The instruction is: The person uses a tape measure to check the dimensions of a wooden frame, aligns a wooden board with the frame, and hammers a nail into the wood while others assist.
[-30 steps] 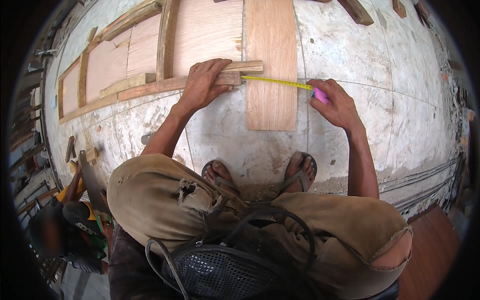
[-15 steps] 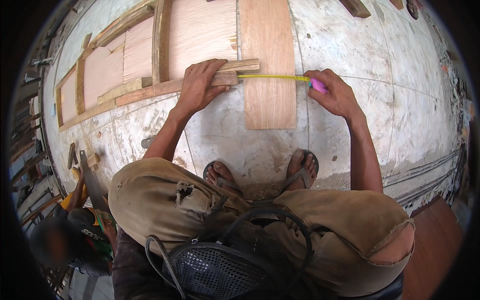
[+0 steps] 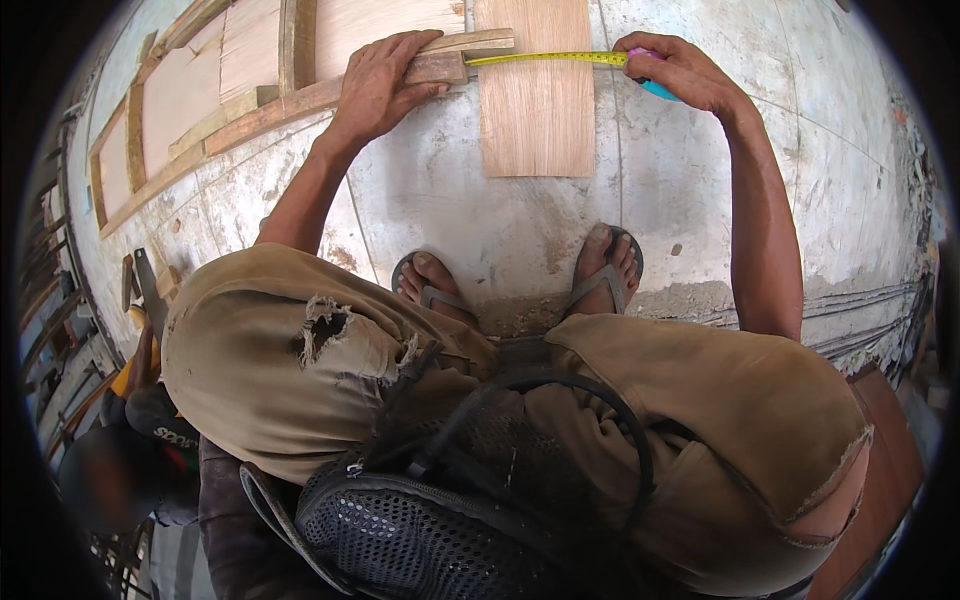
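Observation:
My left hand (image 3: pixel 385 88) grips the end of a wooden frame's near rail (image 3: pixel 275 118), its thumb along the near side and its fingers over the top. A second short batten (image 3: pixel 480 40) lies against the rail's end. In my right hand (image 3: pixel 690 75) is a pink and teal tape measure (image 3: pixel 657 88), mostly covered by my fingers. Its yellow blade (image 3: pixel 550 57) runs from the rail's end across a loose plywood strip (image 3: pixel 537 125) to the case. The strip lies flat on the floor between my hands.
Pinkish plywood panels (image 3: pixel 390 35) back the frame. My sandalled feet (image 3: pixel 605 270) are below the strip on the stained tile floor (image 3: pixel 490 215). At left, another person (image 3: pixel 150 430) is near a handsaw (image 3: pixel 150 290). A brown board (image 3: pixel 880 460) lies at lower right.
The view has tilted, so frame, strip and hands sit higher in the picture. My right hand has moved slightly right and turned the tape case, with more blade out.

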Motion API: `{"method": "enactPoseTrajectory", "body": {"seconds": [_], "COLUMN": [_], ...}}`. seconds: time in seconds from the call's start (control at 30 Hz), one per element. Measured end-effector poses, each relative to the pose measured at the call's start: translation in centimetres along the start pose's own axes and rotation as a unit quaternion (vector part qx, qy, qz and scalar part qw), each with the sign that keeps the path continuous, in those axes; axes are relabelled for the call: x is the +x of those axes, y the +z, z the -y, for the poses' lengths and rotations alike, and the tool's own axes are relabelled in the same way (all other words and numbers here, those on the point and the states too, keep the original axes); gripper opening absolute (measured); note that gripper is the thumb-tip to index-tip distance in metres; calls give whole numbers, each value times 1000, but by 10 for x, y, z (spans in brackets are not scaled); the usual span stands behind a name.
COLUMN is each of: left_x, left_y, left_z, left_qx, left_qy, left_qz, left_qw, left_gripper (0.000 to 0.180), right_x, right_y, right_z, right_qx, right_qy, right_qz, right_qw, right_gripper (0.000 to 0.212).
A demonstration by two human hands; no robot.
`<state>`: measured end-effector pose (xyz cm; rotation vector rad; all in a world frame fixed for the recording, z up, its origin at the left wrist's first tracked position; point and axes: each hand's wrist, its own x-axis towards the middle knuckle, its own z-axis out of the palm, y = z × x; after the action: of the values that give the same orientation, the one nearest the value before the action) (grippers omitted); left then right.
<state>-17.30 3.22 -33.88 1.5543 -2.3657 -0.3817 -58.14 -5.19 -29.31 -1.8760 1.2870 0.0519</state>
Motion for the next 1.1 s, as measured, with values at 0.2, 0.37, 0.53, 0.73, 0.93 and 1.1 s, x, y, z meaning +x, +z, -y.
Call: {"method": "enactPoseTrajectory", "body": {"seconds": [0.2, 0.37, 0.53, 0.73, 0.93, 1.1], "left_x": [7, 4, 24, 36, 16, 17], "left_y": [-6, -15, -34, -47, -25, -31], "left_z": [-3, -11, -28, -27, 52, 44], "left_qx": [6, -16, -11, -162, -107, -16], "left_qy": [-14, -58, -97, -178, -208, -304], "left_qz": [32, 70, 153, 216, 77, 122], "left_qw": [999, 996, 983, 946, 969, 945], "left_gripper": [71, 74, 82, 79, 73, 79], "right_x": [12, -5, -4, -14, -16, -8], "right_y": [-24, -28, -27, -23, -29, -21], "right_z": [5, 53, 33, 44, 48, 27], "right_qx": [41, -9, -8, -16, 2, 26], "right_qy": [5, 112, 92, 110, 78, 67], "right_qz": [74, 59, 61, 22, 52, 38], "right_qw": [996, 992, 994, 994, 996, 997], "right_gripper": [46, 41, 42, 43, 42, 41]}}
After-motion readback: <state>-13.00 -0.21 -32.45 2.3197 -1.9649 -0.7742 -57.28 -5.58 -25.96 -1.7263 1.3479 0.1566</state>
